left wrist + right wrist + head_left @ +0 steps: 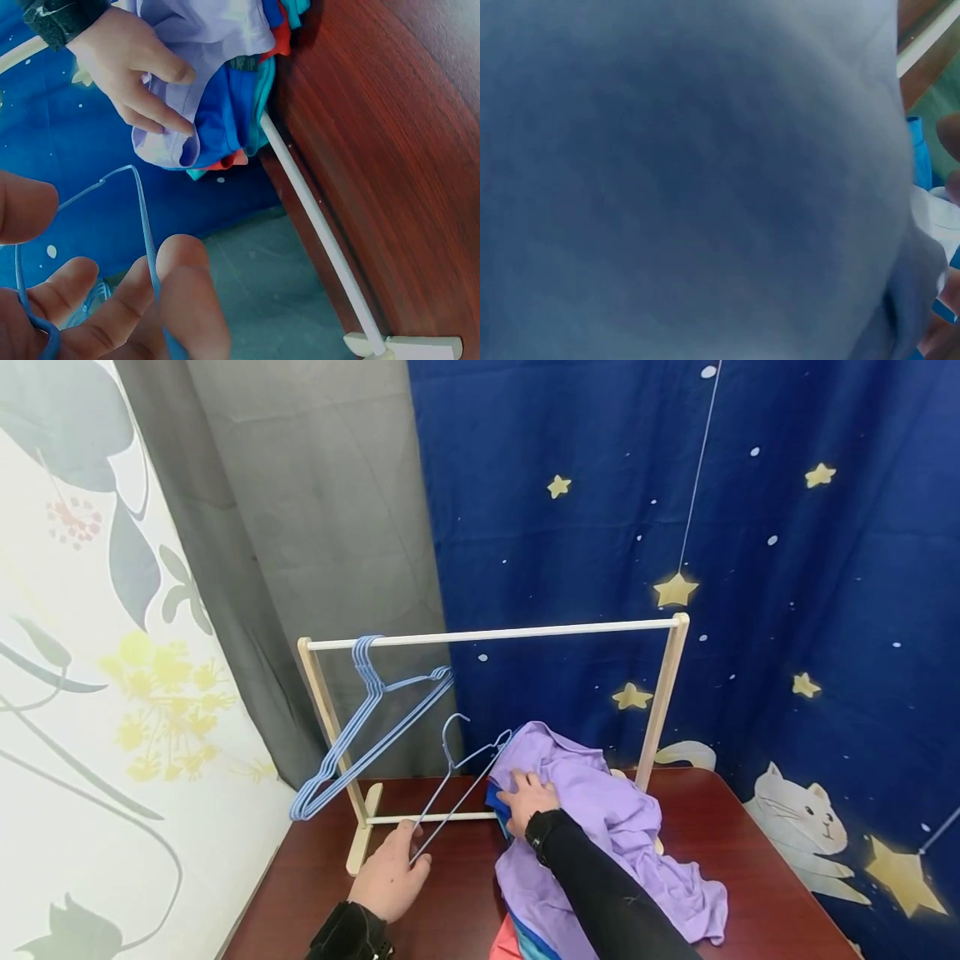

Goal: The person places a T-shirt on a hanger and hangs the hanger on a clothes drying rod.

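While the left hand grips a thin blue hanger by one end in the head view, the right hand, fingers apart, rests on a purple garment heaped over other clothes on the table. The left wrist view suggests the garment is soft and light, best taken by an edge, and the hanger stiff, smooth, best held near its hook. The right wrist view shows mostly blurred cloth; no label or writing is readable.

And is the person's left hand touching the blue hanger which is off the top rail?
Touching. The left wrist view shows it plainly: the wire of the blue hanger lies against the left hand, across its fingers.
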Available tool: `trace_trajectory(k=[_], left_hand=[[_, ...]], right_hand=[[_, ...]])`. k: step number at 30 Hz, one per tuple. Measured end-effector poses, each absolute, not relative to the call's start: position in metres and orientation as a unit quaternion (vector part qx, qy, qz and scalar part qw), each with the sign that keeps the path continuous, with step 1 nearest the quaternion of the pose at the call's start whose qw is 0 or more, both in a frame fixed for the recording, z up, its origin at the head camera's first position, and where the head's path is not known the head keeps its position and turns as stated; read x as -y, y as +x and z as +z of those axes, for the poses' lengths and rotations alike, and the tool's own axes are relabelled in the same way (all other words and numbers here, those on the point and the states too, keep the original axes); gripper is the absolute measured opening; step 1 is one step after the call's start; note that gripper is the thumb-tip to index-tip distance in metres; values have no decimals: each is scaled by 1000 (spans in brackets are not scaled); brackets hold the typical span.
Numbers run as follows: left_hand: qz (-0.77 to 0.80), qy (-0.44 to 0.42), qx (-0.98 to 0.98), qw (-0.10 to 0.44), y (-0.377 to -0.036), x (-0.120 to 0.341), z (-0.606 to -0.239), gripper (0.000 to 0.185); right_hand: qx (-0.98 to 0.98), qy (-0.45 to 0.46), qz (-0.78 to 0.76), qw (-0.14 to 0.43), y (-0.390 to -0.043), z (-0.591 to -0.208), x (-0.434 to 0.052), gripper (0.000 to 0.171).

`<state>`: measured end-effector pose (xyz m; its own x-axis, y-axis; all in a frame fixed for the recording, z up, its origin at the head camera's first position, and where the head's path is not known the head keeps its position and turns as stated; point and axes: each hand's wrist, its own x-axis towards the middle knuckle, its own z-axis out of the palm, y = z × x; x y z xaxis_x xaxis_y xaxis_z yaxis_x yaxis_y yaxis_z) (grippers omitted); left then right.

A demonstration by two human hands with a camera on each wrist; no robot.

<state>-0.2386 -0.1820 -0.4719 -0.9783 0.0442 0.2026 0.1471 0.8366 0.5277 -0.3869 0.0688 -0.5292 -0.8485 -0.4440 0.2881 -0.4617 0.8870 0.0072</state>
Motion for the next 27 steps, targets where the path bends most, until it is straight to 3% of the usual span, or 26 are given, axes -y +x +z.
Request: trace_trajectory(k=[9, 14, 18, 27], left_hand=[[-290, -48, 952, 81, -240, 180, -472, 33], [-295, -43, 952, 70, -241, 182, -474, 33], [-302, -45, 951, 59, -243, 183, -476, 33], [-313, -49, 947, 53, -242, 186, -479, 34]], right_hand=[[968, 204, 31, 140, -389, -541, -74, 59], [974, 196, 32, 113, -387, -539, -74, 56], [972, 194, 33, 126, -386, -536, -75, 48], [946, 198, 125, 224, -392, -526, -84, 14]])
